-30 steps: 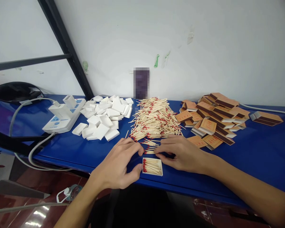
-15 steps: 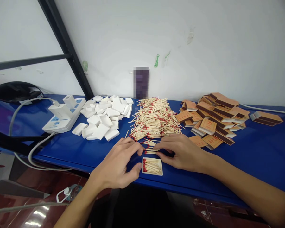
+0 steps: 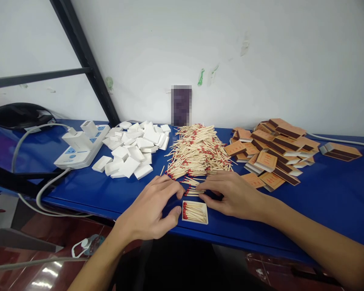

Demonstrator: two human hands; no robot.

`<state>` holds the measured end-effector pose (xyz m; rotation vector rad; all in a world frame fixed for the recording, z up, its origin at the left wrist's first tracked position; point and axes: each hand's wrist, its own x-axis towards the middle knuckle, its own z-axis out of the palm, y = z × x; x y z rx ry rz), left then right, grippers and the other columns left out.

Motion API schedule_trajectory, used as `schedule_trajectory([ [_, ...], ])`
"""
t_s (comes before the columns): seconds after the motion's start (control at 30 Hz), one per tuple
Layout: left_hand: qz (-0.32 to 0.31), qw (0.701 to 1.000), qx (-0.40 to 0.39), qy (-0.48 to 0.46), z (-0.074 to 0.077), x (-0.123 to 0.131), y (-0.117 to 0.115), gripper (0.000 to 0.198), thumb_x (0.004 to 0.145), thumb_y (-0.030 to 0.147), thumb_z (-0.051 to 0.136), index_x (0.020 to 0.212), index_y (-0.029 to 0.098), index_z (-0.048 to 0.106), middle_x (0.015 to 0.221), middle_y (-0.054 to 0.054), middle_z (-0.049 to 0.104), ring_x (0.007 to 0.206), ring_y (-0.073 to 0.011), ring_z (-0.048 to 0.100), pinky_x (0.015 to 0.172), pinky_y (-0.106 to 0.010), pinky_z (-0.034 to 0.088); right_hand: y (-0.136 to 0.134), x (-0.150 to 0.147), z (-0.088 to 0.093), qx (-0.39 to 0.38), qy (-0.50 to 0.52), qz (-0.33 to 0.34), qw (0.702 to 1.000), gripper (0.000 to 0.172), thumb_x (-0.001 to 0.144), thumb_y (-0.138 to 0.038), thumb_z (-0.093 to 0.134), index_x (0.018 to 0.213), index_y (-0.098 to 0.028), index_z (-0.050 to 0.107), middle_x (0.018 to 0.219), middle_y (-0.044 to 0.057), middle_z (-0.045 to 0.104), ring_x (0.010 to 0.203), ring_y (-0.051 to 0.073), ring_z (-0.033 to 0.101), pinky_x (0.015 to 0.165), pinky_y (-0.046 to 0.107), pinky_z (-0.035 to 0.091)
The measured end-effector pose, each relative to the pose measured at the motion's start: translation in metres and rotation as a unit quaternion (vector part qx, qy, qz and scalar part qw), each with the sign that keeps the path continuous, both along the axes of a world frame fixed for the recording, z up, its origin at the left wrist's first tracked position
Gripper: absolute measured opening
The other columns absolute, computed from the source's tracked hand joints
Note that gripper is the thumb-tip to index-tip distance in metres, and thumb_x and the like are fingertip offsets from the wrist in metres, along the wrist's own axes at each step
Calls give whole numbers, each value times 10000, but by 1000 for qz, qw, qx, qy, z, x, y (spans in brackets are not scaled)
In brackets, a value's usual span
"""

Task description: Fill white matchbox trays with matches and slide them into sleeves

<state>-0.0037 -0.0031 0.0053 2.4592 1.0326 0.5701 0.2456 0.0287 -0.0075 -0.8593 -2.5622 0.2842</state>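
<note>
A small white matchbox tray [image 3: 194, 202] lies near the table's front edge, partly filled with red-headed matches [image 3: 194, 212] side by side. Just behind it, a few loose matches [image 3: 192, 192] lie on the blue surface. My left hand [image 3: 154, 204] is beside their red heads, thumb and index finger apart, holding nothing. At the plain ends, my right hand [image 3: 230, 194] has its thumb and index finger closed around several matches. Beyond both hands rises a large heap of matches [image 3: 200, 149].
White empty trays [image 3: 130, 151] are piled to the left. Orange-brown matchbox sleeves [image 3: 273, 149] are heaped on the right, with another sleeve [image 3: 340, 151] apart. A white power strip [image 3: 89, 153] with cables stands far left. A pixelated dark rectangle [image 3: 181, 106] leans against the wall.
Both hands keep almost the same position around the loose matches. The view has shifted very slightly.
</note>
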Motion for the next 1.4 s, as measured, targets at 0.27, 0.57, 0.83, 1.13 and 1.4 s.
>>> schedule_trajectory([
  [0.27,-7,1000,-6,-3,-1,0,1,86,858,245,474,937,212,481,952,-43,593,918,-236,513,898,-411,390,1,0,-1,3,0,1,1000,206,944,-226,537,948,-192,740,715,17,677,667,150,611,655,272,407],
  [0.57,-13,1000,-8,-5,0,-1,0,81,857,219,475,938,217,470,992,-37,611,977,-236,516,968,-420,365,0,0,0,-13,-12,-2,1000,218,954,-237,531,981,-199,744,741,21,693,686,155,625,663,277,411],
  [0.83,-2,1000,8,0,1,0,1,32,896,197,436,914,218,452,985,-41,597,988,-242,504,942,-427,369,3,0,1,-1,-18,-6,1000,242,982,-266,494,1012,-209,727,742,19,689,681,160,613,661,279,404],
  [1.13,39,999,34,14,2,3,1,65,906,179,406,895,215,460,1007,-60,596,1053,-266,466,911,-440,394,2,2,-2,35,10,-40,999,223,938,-210,509,939,-201,731,724,21,699,628,151,591,647,278,408],
  [1.4,33,999,24,20,1,3,2,57,901,178,417,903,217,460,988,-55,614,1034,-264,472,901,-441,403,2,2,0,30,-12,-29,999,251,904,-175,491,924,-196,740,723,32,680,647,159,589,642,290,406],
])
